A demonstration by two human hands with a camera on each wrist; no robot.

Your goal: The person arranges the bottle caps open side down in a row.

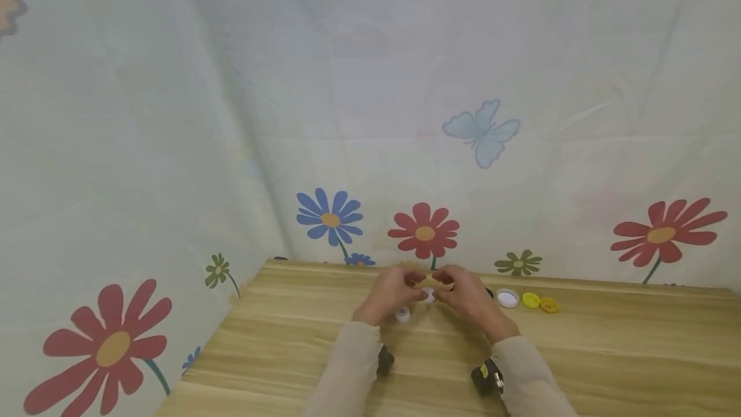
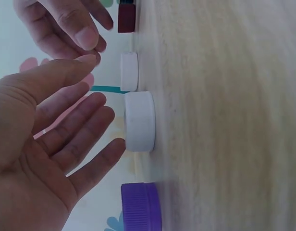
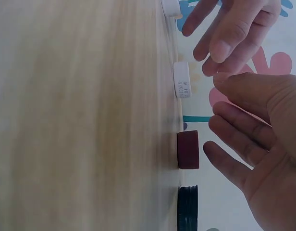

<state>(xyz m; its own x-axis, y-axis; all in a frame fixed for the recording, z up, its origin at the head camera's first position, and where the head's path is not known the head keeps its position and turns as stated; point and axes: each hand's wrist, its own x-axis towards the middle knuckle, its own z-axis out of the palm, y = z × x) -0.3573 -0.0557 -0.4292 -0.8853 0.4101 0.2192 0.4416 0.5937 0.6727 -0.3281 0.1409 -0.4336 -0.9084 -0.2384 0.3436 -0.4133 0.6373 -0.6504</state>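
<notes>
My left hand [image 1: 393, 291] and right hand [image 1: 461, 291] hover close together over the row of bottle caps, fingers relaxed, nothing held. Their thumbs come near each other in both wrist views. Between and below them a small white cap [image 3: 182, 79] with printed characters lies on the table. A thicker white cap [image 2: 140, 121] is by the left hand's little finger, and a ribbed purple cap [image 2: 141, 207] lies further along that side. On the right hand's side are a dark red cap [image 3: 188, 149] and a black ridged cap [image 3: 188, 208].
Further right along the wooden table [image 1: 625, 346] are a wide white cap [image 1: 507, 298], a yellow cap [image 1: 530, 300] and an orange-yellow cap [image 1: 548, 305]. A flower-printed cloth [image 1: 370, 108] hangs behind the table's far edge and along its left side.
</notes>
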